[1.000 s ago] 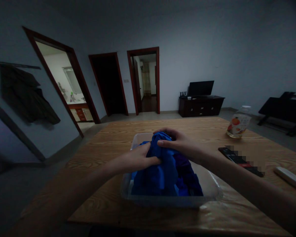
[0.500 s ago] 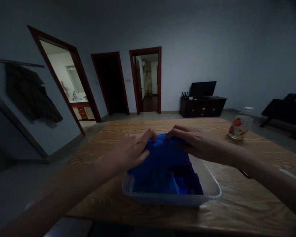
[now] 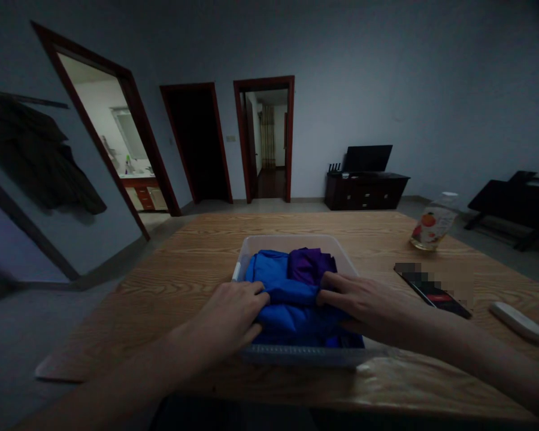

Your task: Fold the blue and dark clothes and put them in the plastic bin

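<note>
A clear plastic bin (image 3: 300, 355) stands near the front edge of the table, holding blue cloth (image 3: 287, 294) and a bunched purple cloth (image 3: 309, 266) at its back right. My left hand (image 3: 236, 308) is closed on the left end of a fold in the blue cloth, fingers curled over it. At the fold's right end, my right hand (image 3: 357, 299) pinches the same cloth, below the purple piece. Both hands are within or just over the bin's side walls. The cloth under my palms and the tips of some fingers are hidden.
On the wooden table (image 3: 184, 275), a bottle (image 3: 432, 222) stands at the back right. A dark phone (image 3: 447, 299), partly pixelated, and a white rounded object (image 3: 517, 320) lie right of my right forearm. A television (image 3: 367, 158) stands on a cabinet by the far wall.
Both hands have come down and nearer with the blue cloth, which was raised and hid the bin's back. The purple cloth and back rim now show, and the phone is uncovered.
</note>
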Demonstrator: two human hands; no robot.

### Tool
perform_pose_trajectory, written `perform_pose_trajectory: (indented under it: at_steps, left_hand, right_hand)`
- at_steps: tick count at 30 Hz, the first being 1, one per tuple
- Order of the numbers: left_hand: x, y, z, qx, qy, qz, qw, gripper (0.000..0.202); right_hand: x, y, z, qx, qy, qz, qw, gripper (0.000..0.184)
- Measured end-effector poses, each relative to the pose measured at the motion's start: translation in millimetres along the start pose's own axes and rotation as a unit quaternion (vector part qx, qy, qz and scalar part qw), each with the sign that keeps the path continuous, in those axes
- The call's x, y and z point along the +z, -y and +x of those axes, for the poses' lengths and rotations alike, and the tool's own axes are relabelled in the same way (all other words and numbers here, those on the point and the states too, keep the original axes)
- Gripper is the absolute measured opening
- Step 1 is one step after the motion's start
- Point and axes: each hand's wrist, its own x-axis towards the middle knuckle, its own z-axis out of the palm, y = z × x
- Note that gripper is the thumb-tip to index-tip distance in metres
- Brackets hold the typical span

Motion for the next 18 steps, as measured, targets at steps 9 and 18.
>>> perform_pose_trajectory:
  at_steps: [9, 18]
  left_hand:
    - [-47.9, 36, 21, 0.024, -0.073, -0.049, 0.996, 0.019]
    - [-101.0, 85, 68, 0.032, -0.238, -0.038, 0.970, 0.029]
  right_hand:
    - [-30, -42, 16, 0.051, -0.012, 0.133, 0.990, 0.012]
    - [-106, -100, 57, 0.058, -0.179, 0.088, 0.978, 0.039]
